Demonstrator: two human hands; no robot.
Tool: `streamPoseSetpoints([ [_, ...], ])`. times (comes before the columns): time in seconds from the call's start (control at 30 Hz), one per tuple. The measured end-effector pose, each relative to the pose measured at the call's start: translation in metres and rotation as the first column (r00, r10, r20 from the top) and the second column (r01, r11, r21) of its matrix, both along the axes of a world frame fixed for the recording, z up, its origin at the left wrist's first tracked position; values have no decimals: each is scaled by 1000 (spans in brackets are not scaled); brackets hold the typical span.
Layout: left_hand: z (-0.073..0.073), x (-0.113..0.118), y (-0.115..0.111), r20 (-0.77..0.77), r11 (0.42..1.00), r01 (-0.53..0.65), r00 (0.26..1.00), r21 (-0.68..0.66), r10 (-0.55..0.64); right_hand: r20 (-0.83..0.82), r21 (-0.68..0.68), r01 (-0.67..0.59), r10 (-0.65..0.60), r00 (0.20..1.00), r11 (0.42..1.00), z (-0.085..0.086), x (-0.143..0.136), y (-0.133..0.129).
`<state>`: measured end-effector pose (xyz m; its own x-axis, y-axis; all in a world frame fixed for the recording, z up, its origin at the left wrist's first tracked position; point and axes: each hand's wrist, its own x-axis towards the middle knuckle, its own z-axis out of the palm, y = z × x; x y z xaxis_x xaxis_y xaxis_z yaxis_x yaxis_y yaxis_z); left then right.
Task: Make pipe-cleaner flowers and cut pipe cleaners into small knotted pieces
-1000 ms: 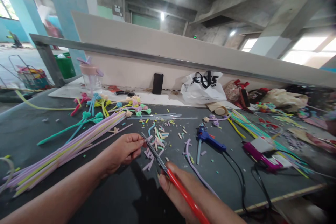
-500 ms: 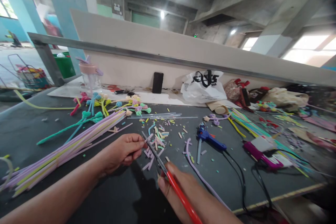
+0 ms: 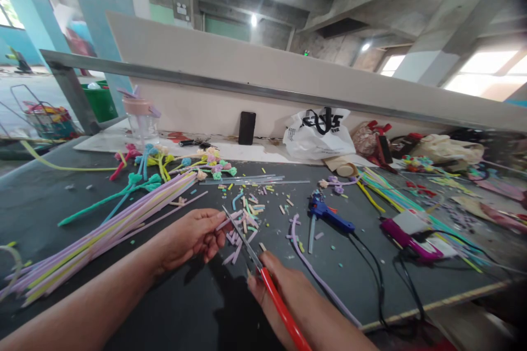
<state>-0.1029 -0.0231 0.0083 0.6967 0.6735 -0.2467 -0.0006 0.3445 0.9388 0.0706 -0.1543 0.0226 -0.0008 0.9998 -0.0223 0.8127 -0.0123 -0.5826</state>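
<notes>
My left hand point(image 3: 197, 236) pinches a short lilac fuzzy stem point(image 3: 224, 223) between thumb and index finger, near the centre of the view. Its other fingers are curled. In my right hand point(image 3: 284, 290) are red-handled scissors point(image 3: 278, 299), their blades pointing up and left with the tips beside the stem. The blades look parted. Below and behind the tips lie short cut pieces point(image 3: 249, 214) in lilac, peach, yellow and blue. A long bundle of pastel stems point(image 3: 111, 236) lies left of my left hand.
A blue glue gun point(image 3: 331, 216) and a magenta tool point(image 3: 407, 241) with black cables lie to the right. One long lilac stem point(image 3: 315, 277) curves near my right hand. Behind stand a cup point(image 3: 140, 120), a phone point(image 3: 247, 128) and a white bag point(image 3: 317, 134).
My left hand's lower fingers have shifted and loosened slightly, while the thumb and index finger keep their pinch near the blades. The scissors have barely moved.
</notes>
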Motion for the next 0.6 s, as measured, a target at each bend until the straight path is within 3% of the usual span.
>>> streamPoseSetpoints([
  [0.1, -2, 2, 0, -24, 1000, -20, 1000, 19, 20, -19, -55, -74, 73, 997, 996, 6, 1, 0],
  [0.33, -4, 1, 1, 0, 998, -16, 1000, 60, 16, 53, -65, -25, 28, 998, 998, -17, 5, 1],
  [0.6, -4, 4, -1, -9, 999, -11, 1000, 43, 11, 103, -20, -48, 50, 993, 999, -21, 10, 2],
])
